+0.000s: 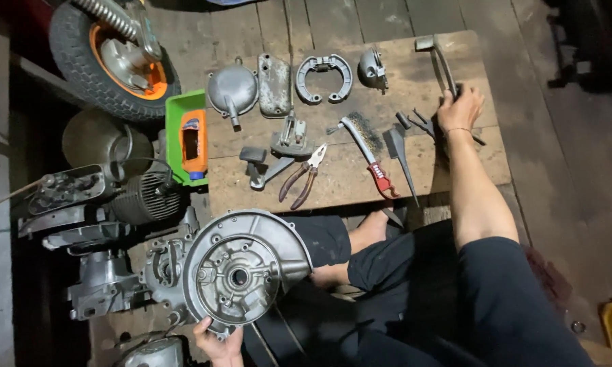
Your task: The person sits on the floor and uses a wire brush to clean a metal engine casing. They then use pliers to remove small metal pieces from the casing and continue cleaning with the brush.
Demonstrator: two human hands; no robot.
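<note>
Head view: left hand (219, 342) grips the near engine cover (241, 268), right hand (459, 109) closes on a far metal lever (440, 62); stripped parts lie on the board (347, 183), none refitted.

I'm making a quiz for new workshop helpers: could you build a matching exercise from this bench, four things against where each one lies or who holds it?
Things:
1. round engine cover
2. long metal lever
3. pliers
4. orange bottle

Places:
A. in the green tray
B. gripped at its lower end by the right hand
C. lying loose mid-board, beside the wire brush
D. held at its lower rim by the left hand

Pairs: 1-D, 2-B, 3-C, 4-A
</note>
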